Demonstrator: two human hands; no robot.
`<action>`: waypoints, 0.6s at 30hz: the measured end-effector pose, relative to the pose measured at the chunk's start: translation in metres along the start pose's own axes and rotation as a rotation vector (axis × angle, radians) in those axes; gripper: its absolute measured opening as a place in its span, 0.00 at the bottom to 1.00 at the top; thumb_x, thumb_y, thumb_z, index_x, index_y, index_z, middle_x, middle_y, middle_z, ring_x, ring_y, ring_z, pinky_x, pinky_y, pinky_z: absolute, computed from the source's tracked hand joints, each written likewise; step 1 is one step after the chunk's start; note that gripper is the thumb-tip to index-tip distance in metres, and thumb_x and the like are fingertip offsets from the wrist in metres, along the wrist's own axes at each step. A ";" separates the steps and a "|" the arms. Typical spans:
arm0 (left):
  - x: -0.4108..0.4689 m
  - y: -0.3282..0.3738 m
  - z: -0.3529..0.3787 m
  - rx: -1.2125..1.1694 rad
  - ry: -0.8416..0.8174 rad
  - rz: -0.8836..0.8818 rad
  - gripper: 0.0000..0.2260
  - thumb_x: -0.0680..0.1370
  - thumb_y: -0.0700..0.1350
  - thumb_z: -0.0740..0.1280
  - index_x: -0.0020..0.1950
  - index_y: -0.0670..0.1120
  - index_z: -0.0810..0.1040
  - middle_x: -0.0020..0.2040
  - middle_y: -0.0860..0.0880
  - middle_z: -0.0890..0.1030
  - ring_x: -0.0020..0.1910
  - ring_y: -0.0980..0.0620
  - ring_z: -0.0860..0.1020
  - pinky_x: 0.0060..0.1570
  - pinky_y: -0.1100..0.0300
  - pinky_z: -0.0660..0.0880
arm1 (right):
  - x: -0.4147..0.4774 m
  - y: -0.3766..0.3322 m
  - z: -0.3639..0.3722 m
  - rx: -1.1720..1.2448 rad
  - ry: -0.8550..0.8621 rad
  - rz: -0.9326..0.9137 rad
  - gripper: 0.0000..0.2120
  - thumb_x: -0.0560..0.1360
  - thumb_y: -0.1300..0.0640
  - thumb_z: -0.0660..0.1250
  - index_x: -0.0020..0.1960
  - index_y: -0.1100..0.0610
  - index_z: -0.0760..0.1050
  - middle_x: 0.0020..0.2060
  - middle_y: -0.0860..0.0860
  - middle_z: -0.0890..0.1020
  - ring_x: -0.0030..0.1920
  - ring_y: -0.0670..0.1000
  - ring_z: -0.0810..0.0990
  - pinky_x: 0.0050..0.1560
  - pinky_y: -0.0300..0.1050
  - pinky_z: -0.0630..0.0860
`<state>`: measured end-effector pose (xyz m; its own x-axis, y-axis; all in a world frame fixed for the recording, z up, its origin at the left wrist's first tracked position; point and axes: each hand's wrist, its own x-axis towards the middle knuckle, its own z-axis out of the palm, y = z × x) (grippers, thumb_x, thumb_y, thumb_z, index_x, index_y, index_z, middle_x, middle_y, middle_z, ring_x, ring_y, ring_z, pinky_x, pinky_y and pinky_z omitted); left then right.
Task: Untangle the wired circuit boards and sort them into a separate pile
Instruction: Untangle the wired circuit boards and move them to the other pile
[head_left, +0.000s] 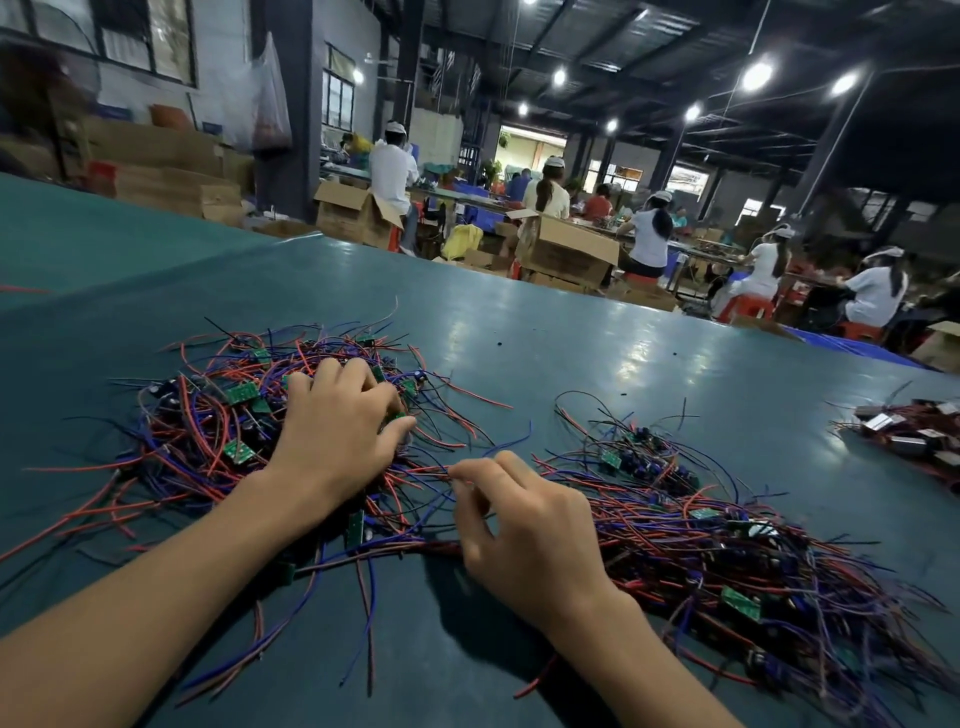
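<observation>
Two heaps of wired circuit boards lie on a glossy teal table (519, 322) whose sheen mirrors the ceiling lamps (757, 75). The left hand (337, 431) sits on the tangled heap (208, 415), a knot of red, blue and black leads; its fingers (332, 371) curl down into the mass, with the thumb pressed on a small green board (397, 417). Just beside that thumb, the right hand (524, 530) has its fingers (498, 465) bent, thumb and forefinger pinching a few red and blue wires (415, 470) that run back into the tangled heap. The second heap (727, 551) spreads away from the right hand's knuckles, on the side away from the left hand. Well beyond it lies a small bundle (914, 436) of dark parts with red leads. Past the table's far edge the dim workshop holds open cardboard boxes (566, 249), red stools (748, 306) and seated workers (649, 234) in white shirts and caps.
</observation>
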<state>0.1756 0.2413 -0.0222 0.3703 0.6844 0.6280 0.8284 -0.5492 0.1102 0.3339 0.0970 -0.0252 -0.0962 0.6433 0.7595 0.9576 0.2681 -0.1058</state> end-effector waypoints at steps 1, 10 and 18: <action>-0.002 -0.001 -0.002 -0.059 0.064 0.018 0.13 0.76 0.59 0.71 0.49 0.50 0.84 0.48 0.48 0.76 0.51 0.42 0.73 0.47 0.47 0.66 | 0.000 0.000 -0.001 0.015 0.011 0.003 0.05 0.76 0.57 0.69 0.50 0.54 0.83 0.39 0.49 0.82 0.33 0.54 0.80 0.27 0.51 0.75; -0.005 0.009 -0.011 -0.651 0.220 0.025 0.09 0.81 0.48 0.69 0.56 0.44 0.81 0.51 0.50 0.80 0.52 0.50 0.78 0.55 0.58 0.74 | -0.002 -0.002 -0.004 0.160 0.052 0.087 0.06 0.73 0.62 0.73 0.49 0.58 0.83 0.40 0.50 0.84 0.37 0.53 0.83 0.34 0.51 0.79; -0.003 0.018 -0.024 -0.956 0.268 -0.028 0.09 0.81 0.54 0.66 0.58 0.51 0.78 0.51 0.55 0.83 0.50 0.56 0.81 0.50 0.60 0.78 | -0.002 0.000 -0.007 0.179 0.023 0.129 0.08 0.72 0.62 0.71 0.50 0.58 0.83 0.41 0.49 0.85 0.39 0.53 0.83 0.37 0.52 0.80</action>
<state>0.1797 0.2175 -0.0036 0.1508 0.6366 0.7563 0.1040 -0.7710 0.6283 0.3361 0.0909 -0.0223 0.0322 0.6648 0.7463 0.8976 0.3092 -0.3141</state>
